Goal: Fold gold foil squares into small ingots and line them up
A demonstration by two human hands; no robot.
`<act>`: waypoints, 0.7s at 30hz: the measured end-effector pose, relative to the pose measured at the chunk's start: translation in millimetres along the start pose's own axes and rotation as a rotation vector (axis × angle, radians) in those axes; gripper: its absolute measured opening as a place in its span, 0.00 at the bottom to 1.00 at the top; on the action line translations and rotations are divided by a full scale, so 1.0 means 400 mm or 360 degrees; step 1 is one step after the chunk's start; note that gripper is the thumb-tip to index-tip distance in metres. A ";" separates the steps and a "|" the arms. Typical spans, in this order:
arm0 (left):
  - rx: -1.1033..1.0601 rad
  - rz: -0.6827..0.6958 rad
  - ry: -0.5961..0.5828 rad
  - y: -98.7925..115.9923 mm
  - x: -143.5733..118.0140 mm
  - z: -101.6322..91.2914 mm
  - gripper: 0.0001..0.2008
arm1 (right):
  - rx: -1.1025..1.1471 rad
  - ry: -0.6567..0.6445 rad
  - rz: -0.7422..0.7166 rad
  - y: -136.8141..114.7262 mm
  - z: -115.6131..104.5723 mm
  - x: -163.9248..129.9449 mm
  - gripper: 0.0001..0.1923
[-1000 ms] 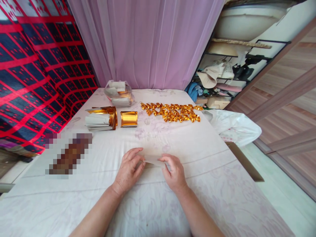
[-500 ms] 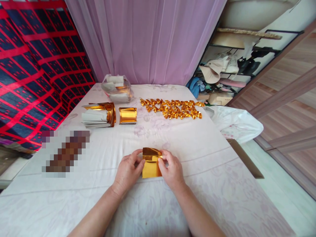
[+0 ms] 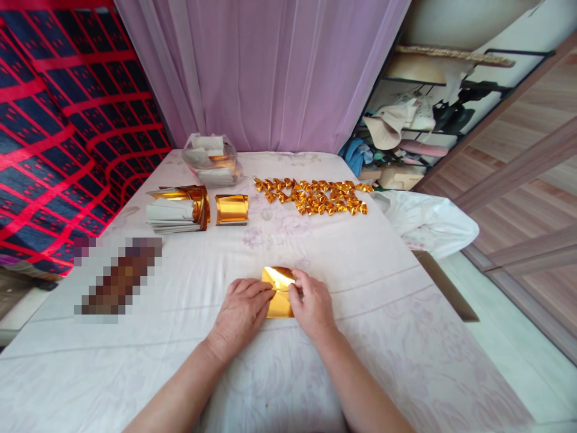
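Observation:
A sheet of gold foil paper (image 3: 280, 305) lies on the tablecloth in front of me, with a crease running across its middle. The fingers of my left hand (image 3: 243, 308) are stretched out flat, their tips resting on the left side of the crease. At the right edge, my right hand (image 3: 313, 300) pinches the paper between thumb and fingers. Farther back lie rows of small folded gold foil pieces (image 3: 320, 195). To their left are a short stack of gold foil sheets (image 3: 232, 210) and a thicker fanned bundle of foil paper (image 3: 175, 213).
A clear plastic bag (image 3: 211, 159) of more foil paper stands at the back left. A blurred-out patch (image 3: 119, 276) covers something on the left side. Beyond the table's right edge are a white plastic bag (image 3: 433, 222) and a shelf rack (image 3: 406, 132) with clothes and hats.
My left hand has gone from gripping the paper's left edge to lying flat over the crease. The raised upper part of the paper now looks flatter. My right hand stays at the right edge.

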State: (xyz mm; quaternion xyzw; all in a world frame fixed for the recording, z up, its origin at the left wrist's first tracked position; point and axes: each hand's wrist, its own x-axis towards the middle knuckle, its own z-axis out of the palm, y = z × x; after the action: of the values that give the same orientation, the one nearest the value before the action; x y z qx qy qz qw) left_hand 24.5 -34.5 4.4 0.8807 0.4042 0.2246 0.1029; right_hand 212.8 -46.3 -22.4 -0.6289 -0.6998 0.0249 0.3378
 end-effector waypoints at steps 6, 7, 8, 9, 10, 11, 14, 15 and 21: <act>0.0007 -0.0034 -0.0004 -0.002 -0.004 0.001 0.11 | 0.0064 0.0139 0.0026 0.015 -0.027 0.004 0.10; 0.0026 -0.0040 -0.0014 -0.002 -0.005 0.002 0.11 | 0.0078 0.0138 -0.0008 0.015 -0.032 0.004 0.08; 0.0046 -0.0046 -0.0029 -0.002 -0.007 0.002 0.11 | 0.0098 0.0114 -0.0056 0.012 -0.036 0.004 0.08; 0.0066 -0.0055 -0.0047 -0.002 -0.008 0.003 0.11 | 0.0114 0.0072 -0.0111 0.009 -0.039 0.003 0.08; 0.0081 -0.0066 -0.0066 -0.002 -0.010 0.003 0.12 | 0.0117 0.0017 -0.0163 0.004 -0.041 0.002 0.08; 0.0091 -0.0079 -0.0081 -0.002 -0.012 0.004 0.12 | 0.0105 -0.0042 -0.0205 -0.001 -0.041 0.002 0.08; 0.0108 -0.0138 -0.0088 0.004 -0.018 0.005 0.12 | 0.0032 -0.0172 -0.0248 -0.011 -0.038 0.001 0.08; 0.0114 -0.0161 -0.0080 0.007 -0.020 0.005 0.12 | 0.0019 -0.0192 -0.0242 -0.011 -0.037 0.002 0.07; 0.0131 -0.0234 -0.0095 0.023 -0.028 -0.001 0.13 | 0.0167 -0.0306 -0.0252 0.016 -0.048 0.005 0.13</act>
State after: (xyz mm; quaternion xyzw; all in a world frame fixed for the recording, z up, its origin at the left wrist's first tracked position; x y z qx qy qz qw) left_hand 24.0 -48.8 4.4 0.8585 0.4733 0.1733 0.0948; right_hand 228.1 -50.7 -9.7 -0.5478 -0.7742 0.0947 0.3025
